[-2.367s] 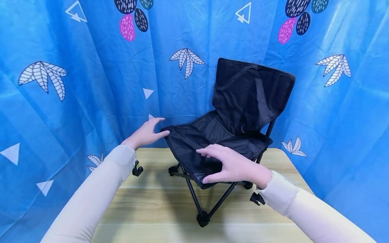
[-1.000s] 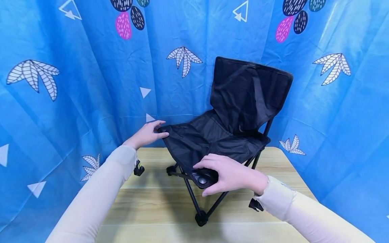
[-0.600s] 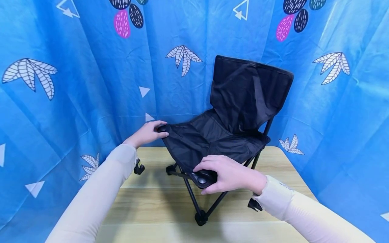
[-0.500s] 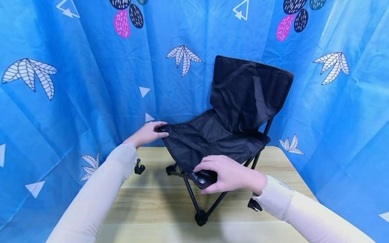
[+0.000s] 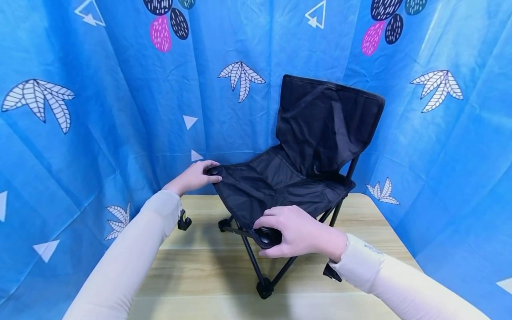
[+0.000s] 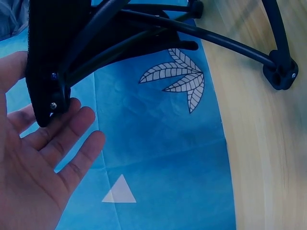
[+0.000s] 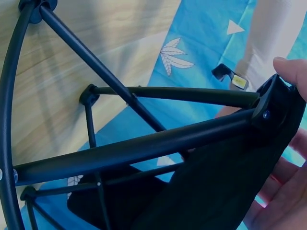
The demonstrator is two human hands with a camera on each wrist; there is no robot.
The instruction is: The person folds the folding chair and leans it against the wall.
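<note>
A black folding chair [image 5: 260,184] with a fabric seat and backrest stands unfolded, its front corners towards me. My left hand [image 5: 194,177] grips the left front seat corner between thumb and fingers. The left wrist view has the thumb on one side of the corner bracket [image 6: 50,91], with the lower fingers of the hand [image 6: 53,163] fairly straight. At the right front corner, my right hand [image 5: 298,232] curls thumb and fingers around the black corner cap [image 5: 267,235]. Seen by the right wrist camera, this hand [image 7: 283,196] holds the seat edge beside the tubular frame [image 7: 144,143].
The chair's feet [image 5: 265,288] rest on a light wooden table [image 5: 192,271]. A blue patterned curtain [image 5: 240,129] hangs close behind the chair and along both sides. Black clips [image 5: 184,221] hang at the sleeve cuffs.
Both hands have come onto the front seat corners. The right hand moved down from above the seat and closed around its corner. The chair stays nearly in place.
</note>
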